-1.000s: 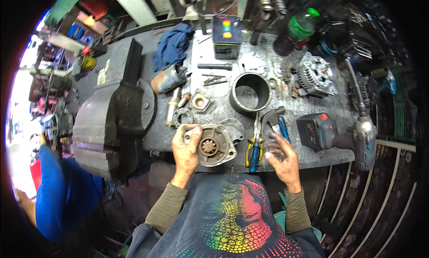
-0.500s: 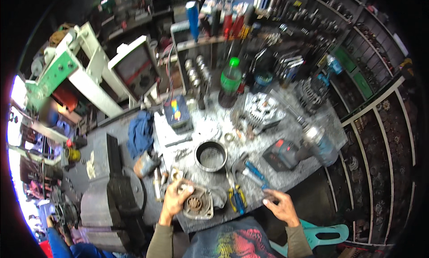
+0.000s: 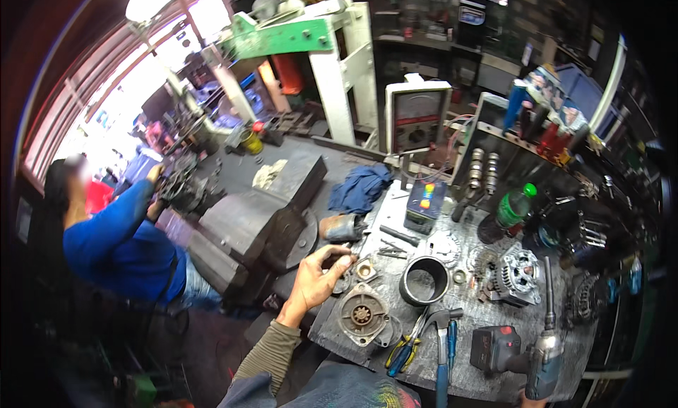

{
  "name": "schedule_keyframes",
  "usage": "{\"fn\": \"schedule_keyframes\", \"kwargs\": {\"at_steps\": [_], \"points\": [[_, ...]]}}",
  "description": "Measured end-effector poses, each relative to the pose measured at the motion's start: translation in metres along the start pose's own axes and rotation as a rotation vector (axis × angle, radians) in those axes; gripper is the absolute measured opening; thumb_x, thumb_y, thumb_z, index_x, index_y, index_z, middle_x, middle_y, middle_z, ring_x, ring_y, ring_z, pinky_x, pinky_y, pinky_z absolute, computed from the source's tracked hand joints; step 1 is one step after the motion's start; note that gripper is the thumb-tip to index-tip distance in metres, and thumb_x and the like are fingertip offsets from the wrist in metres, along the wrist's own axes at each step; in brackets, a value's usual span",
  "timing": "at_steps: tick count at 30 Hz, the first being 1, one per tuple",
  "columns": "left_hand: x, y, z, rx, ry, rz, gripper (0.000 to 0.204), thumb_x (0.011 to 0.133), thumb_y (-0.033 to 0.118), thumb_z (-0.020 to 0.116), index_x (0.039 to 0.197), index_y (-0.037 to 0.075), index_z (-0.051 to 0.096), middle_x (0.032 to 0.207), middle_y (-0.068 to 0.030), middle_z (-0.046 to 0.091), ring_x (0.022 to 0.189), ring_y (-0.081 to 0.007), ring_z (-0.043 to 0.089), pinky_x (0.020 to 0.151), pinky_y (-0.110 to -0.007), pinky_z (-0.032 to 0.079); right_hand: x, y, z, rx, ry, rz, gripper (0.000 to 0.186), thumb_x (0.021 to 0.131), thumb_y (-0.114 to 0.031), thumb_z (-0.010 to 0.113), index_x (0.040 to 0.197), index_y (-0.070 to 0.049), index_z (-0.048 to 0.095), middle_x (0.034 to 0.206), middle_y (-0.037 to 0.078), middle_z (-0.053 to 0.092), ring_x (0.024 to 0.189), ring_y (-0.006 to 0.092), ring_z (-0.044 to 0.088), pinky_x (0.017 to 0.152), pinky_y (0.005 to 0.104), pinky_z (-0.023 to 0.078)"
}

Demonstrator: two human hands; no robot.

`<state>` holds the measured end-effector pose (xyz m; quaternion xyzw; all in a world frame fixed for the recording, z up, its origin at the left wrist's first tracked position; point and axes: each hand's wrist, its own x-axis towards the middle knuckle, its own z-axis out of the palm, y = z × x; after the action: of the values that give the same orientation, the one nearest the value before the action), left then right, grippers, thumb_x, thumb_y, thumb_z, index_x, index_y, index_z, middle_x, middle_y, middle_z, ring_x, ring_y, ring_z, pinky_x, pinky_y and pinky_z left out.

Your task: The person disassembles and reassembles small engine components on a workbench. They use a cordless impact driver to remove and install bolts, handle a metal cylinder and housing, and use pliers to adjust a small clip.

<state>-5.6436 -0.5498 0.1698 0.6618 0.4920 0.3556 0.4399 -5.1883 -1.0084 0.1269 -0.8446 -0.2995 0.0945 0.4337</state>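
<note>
My left hand point(image 3: 321, 284) is closed at the bench’s left part, its fingertips around something too small to make out. Near it are a rusty cylindrical part point(image 3: 337, 228), a small brass-coloured part point(image 3: 364, 268) and a round housing with a toothed centre point(image 3: 361, 316) lying on the bench. A black metal ring point(image 3: 424, 281) stands beside them, above pliers point(image 3: 402, 355) and a hammer point(image 3: 441, 358). At the lower right, my right hand point(image 3: 533, 398) is at a cordless impact wrench point(image 3: 545, 365), mostly hidden by it, so its fingers cannot be made out.
A large vise point(image 3: 251, 224) is left of my hand. Beyond it, a co-worker point(image 3: 113, 245) in blue reaches to a metal assembly. The bench also holds a blue cloth point(image 3: 357, 192), a battery point(image 3: 424, 210), a green-capped bottle point(image 3: 512, 210) and an alternator point(image 3: 515, 277).
The view has turned left. My left hand has let go of the housing and moved off it. My right hand has moved from beside the hammer to the impact wrench.
</note>
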Motion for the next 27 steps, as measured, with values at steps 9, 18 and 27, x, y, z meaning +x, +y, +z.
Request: {"fn": "schedule_keyframes", "kwargs": {"at_steps": [9, 18, 27], "points": [[0.010, 0.124, 0.106, 0.258, -0.093, 0.812, 0.026, 0.090, 0.011, 0.077, 0.112, -0.001, 0.073, 0.111, -0.0150, 0.074, 0.110, -0.0300, 0.070, 0.098, -0.041, 0.053, 0.003, -0.022, 0.087, 0.505, -0.268, -0.007, 0.087, 0.078, 0.001, 0.084, 0.155, -0.003, 0.044, 0.155, 0.011, 0.047, 0.145, 0.0261, 0.042, 0.124, 0.0413, 0.029], [0.033, 0.207, 0.295, 0.489, -0.841, 1.561, 0.027, 0.079, 0.024, 0.073, 0.099, 0.009, 0.065, 0.097, -0.0067, 0.069, 0.103, -0.0251, 0.067, 0.093, -0.043, 0.049, 0.024, -0.090, 0.125, 0.539, -0.076, 0.178, 0.042, 0.092, -0.005, 0.069, 0.132, 0.004, 0.065, 0.128, 0.011, 0.069, 0.122, 0.0231, 0.061, 0.110, 0.0373, 0.043], [0.130, 0.186, 0.233, 0.433, -0.393, 1.383, 0.032, 0.074, 0.019, 0.077, 0.099, 0.010, 0.060, 0.081, -0.0081, 0.062, 0.081, -0.0341, 0.063, 0.073, -0.047, 0.050, 0.024, -0.072, 0.138, 0.589, 0.100, -0.032, 0.036, 0.091, -0.007, 0.063, 0.125, 0.005, 0.064, 0.107, 0.007, 0.067, 0.102, 0.0206, 0.061, 0.099, 0.0351, 0.046]]}}
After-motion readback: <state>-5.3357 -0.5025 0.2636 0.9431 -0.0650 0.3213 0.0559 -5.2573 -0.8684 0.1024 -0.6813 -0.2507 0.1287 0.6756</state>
